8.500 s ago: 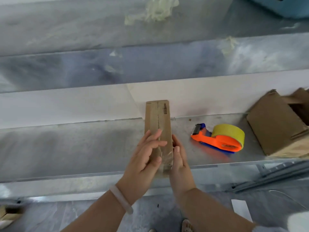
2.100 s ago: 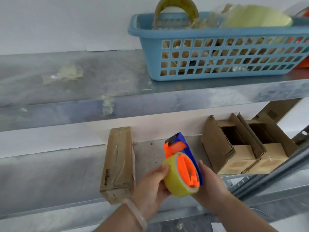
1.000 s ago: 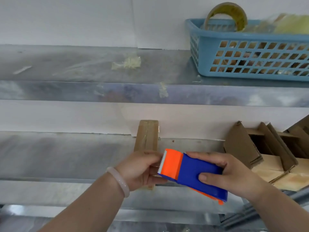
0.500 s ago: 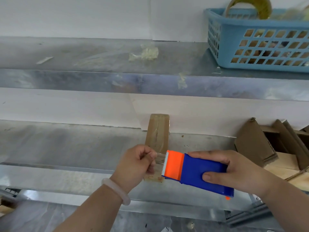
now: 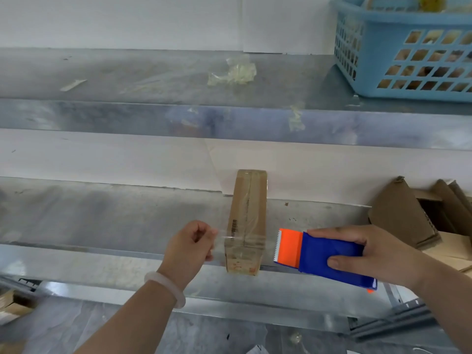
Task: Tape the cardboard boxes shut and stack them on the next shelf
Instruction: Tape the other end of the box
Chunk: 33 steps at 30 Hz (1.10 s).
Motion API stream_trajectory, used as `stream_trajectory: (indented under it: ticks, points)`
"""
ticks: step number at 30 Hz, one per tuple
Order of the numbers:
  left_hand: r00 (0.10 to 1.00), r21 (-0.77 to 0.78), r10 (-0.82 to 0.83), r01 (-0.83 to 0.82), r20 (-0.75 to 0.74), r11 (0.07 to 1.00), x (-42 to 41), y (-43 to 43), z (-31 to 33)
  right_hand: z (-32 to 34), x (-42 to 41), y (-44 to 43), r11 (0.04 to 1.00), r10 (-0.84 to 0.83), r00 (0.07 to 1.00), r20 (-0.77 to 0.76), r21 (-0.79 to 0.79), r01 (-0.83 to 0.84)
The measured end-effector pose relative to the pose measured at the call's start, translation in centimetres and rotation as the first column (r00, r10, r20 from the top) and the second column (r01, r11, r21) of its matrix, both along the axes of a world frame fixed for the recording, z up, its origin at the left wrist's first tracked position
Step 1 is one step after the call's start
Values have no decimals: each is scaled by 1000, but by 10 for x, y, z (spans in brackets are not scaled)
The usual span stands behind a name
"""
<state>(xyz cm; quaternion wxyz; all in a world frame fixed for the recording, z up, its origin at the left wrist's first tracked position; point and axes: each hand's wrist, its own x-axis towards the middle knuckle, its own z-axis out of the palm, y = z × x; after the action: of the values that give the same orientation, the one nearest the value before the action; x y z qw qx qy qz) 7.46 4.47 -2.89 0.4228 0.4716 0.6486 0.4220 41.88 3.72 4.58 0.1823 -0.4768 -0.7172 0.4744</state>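
On the left, the left hand (image 5: 190,247) is curled, thumb and fingers pinching the free end of a strip of clear tape (image 5: 220,238). A pale bracelet (image 5: 166,287) sits on that wrist. The strip runs rightward, stretched across the near end of a long, narrow cardboard box (image 5: 246,213). The box lies on the lower shelf (image 5: 102,215), its near end at the front lip and its far end against the back wall. Clear tape already shines along its top seam.

Just right of the box is the blue and orange tape dispenser (image 5: 324,256), toothed edge facing the box. The right hand (image 5: 378,254) wraps it, fingers over the top and thumb below. Farther right on the same shelf stand open boxes (image 5: 408,218), flaps up and not yet sealed.

The step in hand looks like laying a cross band over the near end of this box. The next move probably calls for lowering the strip onto the cardboard while keeping it taut. The left end then gets pressed down the side, and the strip is torn against the teeth on the right. The upper shelf (image 5: 127,77), which carries a blue basket (image 5: 408,47) at its right end, holds no stacked boxes yet.
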Motion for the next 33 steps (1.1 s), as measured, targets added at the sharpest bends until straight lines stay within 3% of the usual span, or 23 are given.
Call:
stream_trajectory:
  ticks: [6, 9, 11, 13, 15, 16, 17, 19, 21, 23, 24, 26, 28, 33]
  points:
    - [999, -33, -19, 20, 39, 999, 12, -4, -15, -18, 1, 12, 997, -18, 999, -28, -81, 16]
    - [978, -60, -35, 49, 208, 997, 23, -10, -16, -24, -5, 18, 995, -20, 1000, -21, -94, 18]
    - [894, -140, 16, 52, 448, 989, 29, -13, -20, -29, -9, 20, 995, -21, 1000, -15, -97, 19]
    - [756, -237, 114, 57, 645, 970, 34, -16, -23, -32, -12, 23, 995, -25, 1000, -8, -100, 24]
    - [674, -282, 169, 60, 719, 958, 34, -17, -25, -33, -13, 24, 995, -21, 1000, 0, -95, 21]
    - [681, -282, 163, 67, 714, 957, 34, -17, -25, -33, -13, 24, 996, -16, 1000, 2, -93, 16]
    - [742, -271, 132, 69, 658, 960, 32, -16, -25, -32, -13, 24, 996, -9, 1000, 3, -92, 10]
    - [932, -178, 45, 21, 359, 984, 29, -14, -23, -31, -13, 25, 996, 1, 1000, 4, -87, 0]
    - [998, 114, 65, -63, -18, 992, 26, -11, -20, -31, -12, 25, 997, 7, 1000, 5, -80, -7]
    - [951, 467, 12, 141, -309, 873, 27, -9, -12, -31, -12, 25, 997, 16, 1000, 2, -76, -16]
    - [885, 538, -43, 319, -463, 781, 29, -7, -8, -31, -12, 25, 997, 20, 1000, 0, -70, -20]
    - [726, 513, -92, 564, -681, 647, 36, -3, -6, -31, -11, 25, 998, 25, 1000, 2, -61, -25]
    - [665, 486, -75, 614, -743, 622, 40, 1, -5, -32, -10, 25, 998, 29, 1000, 1, -62, -29]
    - [688, 516, -65, 599, -723, 612, 38, 6, -11, -27, 3, 21, 996, 25, 999, -36, -86, -28]
